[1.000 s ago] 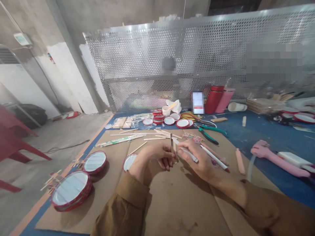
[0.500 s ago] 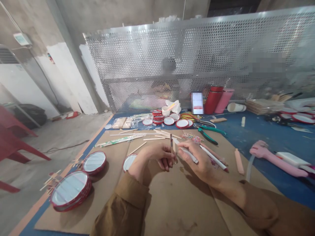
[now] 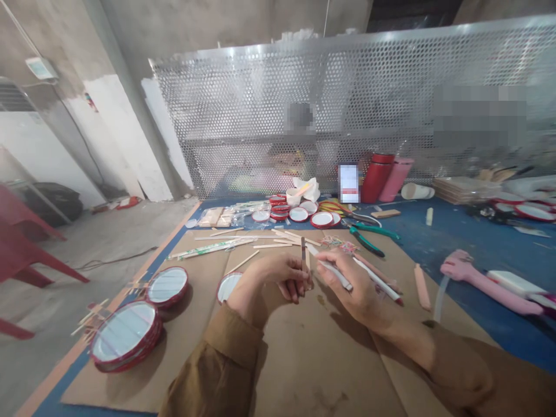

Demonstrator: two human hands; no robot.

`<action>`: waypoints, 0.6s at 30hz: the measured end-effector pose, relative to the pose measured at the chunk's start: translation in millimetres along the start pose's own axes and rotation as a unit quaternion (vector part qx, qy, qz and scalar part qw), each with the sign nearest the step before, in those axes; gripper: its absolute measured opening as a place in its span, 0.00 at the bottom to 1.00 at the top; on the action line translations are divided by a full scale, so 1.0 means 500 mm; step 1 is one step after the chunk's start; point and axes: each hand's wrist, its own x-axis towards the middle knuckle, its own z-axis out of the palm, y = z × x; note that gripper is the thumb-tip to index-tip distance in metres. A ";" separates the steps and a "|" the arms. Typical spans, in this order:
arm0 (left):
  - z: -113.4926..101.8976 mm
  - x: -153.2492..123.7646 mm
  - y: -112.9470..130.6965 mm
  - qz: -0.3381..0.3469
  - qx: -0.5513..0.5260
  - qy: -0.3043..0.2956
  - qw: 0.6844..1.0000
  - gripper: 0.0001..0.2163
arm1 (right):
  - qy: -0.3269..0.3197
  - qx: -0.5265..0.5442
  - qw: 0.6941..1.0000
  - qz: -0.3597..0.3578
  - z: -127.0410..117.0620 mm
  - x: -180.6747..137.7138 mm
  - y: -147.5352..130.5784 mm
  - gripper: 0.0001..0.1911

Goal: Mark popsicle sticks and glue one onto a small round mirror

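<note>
My left hand (image 3: 292, 278) pinches thin wooden sticks (image 3: 303, 250) upright over the cardboard; one side looks dark, the other pale. Closed round a slim white pen-shaped tool (image 3: 336, 275), my right hand (image 3: 347, 278) holds its tip close to the sticks; whether it touches them I cannot tell. A white marker with a dark red end (image 3: 382, 284) lies just beyond the right hand. Partly hidden behind my left wrist is a red-rimmed white disc (image 3: 227, 286). Loose craft sticks (image 3: 278, 245) and a heap of coloured rubber bands (image 3: 341, 243) lie beyond the hands.
Two red-rimmed round pieces with sticks, a small one (image 3: 167, 286) and a larger one (image 3: 125, 333), stand at left on the cardboard (image 3: 313, 359). Green-handled pliers (image 3: 367, 241), a phone (image 3: 348, 182), a red bottle (image 3: 377, 178) and a pink hammer-like tool (image 3: 490, 282) lie or stand farther off.
My right hand and the white tool have shifted very slightly right. The left hand keeps its pinch on the sticks.
</note>
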 end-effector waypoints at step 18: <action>0.005 -0.004 0.008 -0.005 0.004 0.005 1.000 0.14 | -0.028 -0.003 0.999 0.018 0.001 -0.007 0.002 0.07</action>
